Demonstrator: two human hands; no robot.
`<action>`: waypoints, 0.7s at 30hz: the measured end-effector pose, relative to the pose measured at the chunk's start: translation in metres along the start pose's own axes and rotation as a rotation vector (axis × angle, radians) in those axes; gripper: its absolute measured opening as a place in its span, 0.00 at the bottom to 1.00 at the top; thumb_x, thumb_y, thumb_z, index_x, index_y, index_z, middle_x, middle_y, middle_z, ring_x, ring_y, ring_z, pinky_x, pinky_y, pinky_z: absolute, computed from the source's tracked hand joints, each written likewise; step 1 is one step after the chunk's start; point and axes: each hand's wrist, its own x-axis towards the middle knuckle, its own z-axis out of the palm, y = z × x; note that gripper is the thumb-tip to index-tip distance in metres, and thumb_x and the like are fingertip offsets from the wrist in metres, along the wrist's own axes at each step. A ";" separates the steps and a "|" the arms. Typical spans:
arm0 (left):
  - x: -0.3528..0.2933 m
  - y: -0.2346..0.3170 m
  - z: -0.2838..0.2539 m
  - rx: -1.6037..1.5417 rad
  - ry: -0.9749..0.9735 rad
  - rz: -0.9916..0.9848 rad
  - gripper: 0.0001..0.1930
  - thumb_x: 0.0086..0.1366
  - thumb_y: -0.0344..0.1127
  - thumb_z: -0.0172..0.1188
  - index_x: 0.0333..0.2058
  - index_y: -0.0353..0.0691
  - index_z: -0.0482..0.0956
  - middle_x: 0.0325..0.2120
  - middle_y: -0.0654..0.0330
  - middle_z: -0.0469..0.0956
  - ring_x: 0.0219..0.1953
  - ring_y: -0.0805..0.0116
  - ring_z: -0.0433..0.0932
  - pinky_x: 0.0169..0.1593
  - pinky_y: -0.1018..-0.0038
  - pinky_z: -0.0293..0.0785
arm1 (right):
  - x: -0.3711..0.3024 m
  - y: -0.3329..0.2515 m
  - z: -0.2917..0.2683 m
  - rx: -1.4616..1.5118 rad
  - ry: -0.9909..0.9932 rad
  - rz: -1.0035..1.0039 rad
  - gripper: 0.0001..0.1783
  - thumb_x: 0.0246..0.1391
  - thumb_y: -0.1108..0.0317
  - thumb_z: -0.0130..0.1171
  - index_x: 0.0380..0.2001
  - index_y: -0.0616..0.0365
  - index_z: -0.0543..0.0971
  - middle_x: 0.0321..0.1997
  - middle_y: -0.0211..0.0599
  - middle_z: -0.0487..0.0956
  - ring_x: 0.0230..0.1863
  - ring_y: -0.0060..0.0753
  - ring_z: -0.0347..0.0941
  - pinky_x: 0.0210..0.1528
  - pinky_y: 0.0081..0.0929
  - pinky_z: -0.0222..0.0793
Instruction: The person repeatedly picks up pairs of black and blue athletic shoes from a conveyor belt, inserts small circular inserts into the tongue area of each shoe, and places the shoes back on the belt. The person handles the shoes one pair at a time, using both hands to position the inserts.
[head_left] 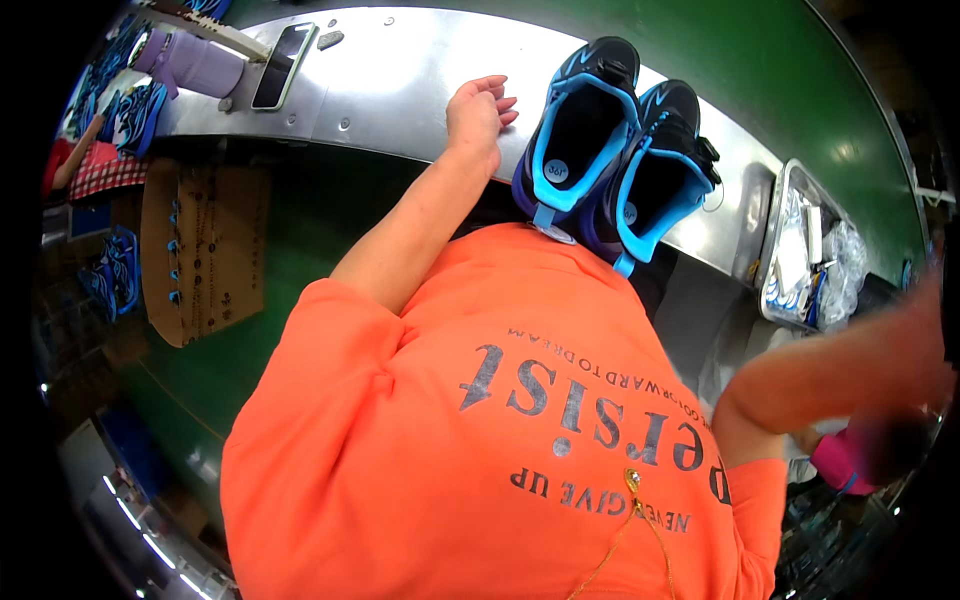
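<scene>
A pair of black sneakers with bright blue lining stands side by side at the near edge of the metal table, heels toward me. The left sneaker is next to the right sneaker, which is turned slightly outward. My left hand rests on the tabletop just left of the shoes, apart from them. Its fingers are loosely curled with the tips apart, and nothing shows in them. My right hand is raised at the far right edge, smeared by motion and dark, so its fingers cannot be made out.
On the metal table lie a phone and a lilac tumbler. A metal tray with plastic bags and small items sits at right. A cardboard box stands at left, near more blue shoes and another person's arm.
</scene>
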 end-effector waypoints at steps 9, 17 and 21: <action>-0.034 0.028 0.008 0.000 -0.073 0.196 0.20 0.62 0.26 0.43 0.52 0.36 0.73 0.54 0.52 0.70 0.55 0.61 0.71 0.59 0.67 0.68 | -0.044 0.019 0.210 0.180 -0.366 0.061 0.36 0.46 0.93 0.46 0.61 0.61 0.71 0.67 0.51 0.66 0.65 0.50 0.67 0.62 0.31 0.67; -0.041 0.023 0.010 -0.072 -0.155 0.168 0.20 0.63 0.32 0.48 0.53 0.36 0.73 0.55 0.51 0.70 0.58 0.60 0.70 0.62 0.66 0.66 | -0.053 0.031 0.217 0.167 -0.275 0.055 0.41 0.45 0.94 0.46 0.65 0.57 0.67 0.71 0.53 0.59 0.69 0.55 0.61 0.66 0.36 0.63; -0.038 0.019 0.018 -0.140 -0.132 0.148 0.16 0.64 0.26 0.45 0.48 0.35 0.74 0.45 0.56 0.70 0.45 0.67 0.70 0.48 0.74 0.73 | -0.054 0.035 0.221 0.140 -0.271 0.007 0.40 0.46 0.93 0.46 0.65 0.55 0.67 0.71 0.53 0.60 0.69 0.55 0.61 0.66 0.37 0.63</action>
